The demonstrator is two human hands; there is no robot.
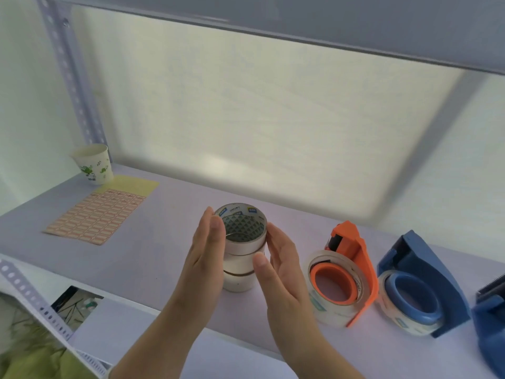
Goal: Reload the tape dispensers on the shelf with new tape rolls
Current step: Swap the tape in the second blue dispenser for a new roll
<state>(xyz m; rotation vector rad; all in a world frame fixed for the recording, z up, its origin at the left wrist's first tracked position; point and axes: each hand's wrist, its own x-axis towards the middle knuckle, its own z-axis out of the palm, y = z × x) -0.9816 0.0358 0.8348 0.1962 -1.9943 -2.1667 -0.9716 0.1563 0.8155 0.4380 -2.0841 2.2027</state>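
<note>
Both hands, left (203,258) and right (284,272), press flat with straight fingers against opposite sides of the roll stack (241,250) standing between them on the shelf (153,250). Just right lie an orange dispenser (348,272) and a blue dispenser (420,283), each holding tape.

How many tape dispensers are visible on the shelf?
3: orange dispenser right of the hands, blue dispenser beside it, dark blue dispenser cut off at the right edge; more may be hidden.

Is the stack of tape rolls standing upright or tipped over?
Upright: the stack of tape rolls stands on the shelf, open core facing up, between both hands.
</note>
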